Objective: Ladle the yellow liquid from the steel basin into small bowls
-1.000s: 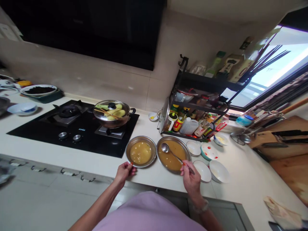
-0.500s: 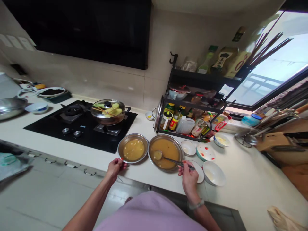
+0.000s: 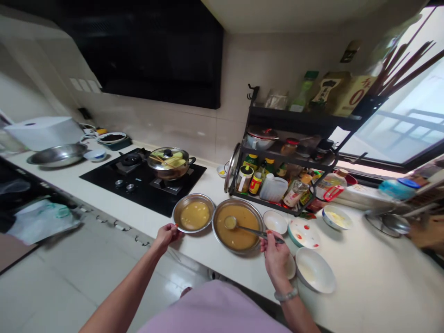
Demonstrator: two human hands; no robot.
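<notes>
Ladling step, as judged: right hand point(image 3: 275, 252), lower centre-right of frame, pinches the ladle point(image 3: 243, 227) handle, its cup dipped in yellow-brown liquid in the larger metal bowl point(image 3: 218, 217). Left hand point(image 3: 165, 234) pinches the rim of the smaller metal bowl point(image 3: 177, 212) just left, part-filled with similar liquid. Next move calls for a level lift across touching rims to avoid drips.

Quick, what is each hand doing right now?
Left hand: closed on the rim of the smaller metal bowl.
Right hand: closed on the ladle, whose scoop sits in the larger metal bowl.
</notes>
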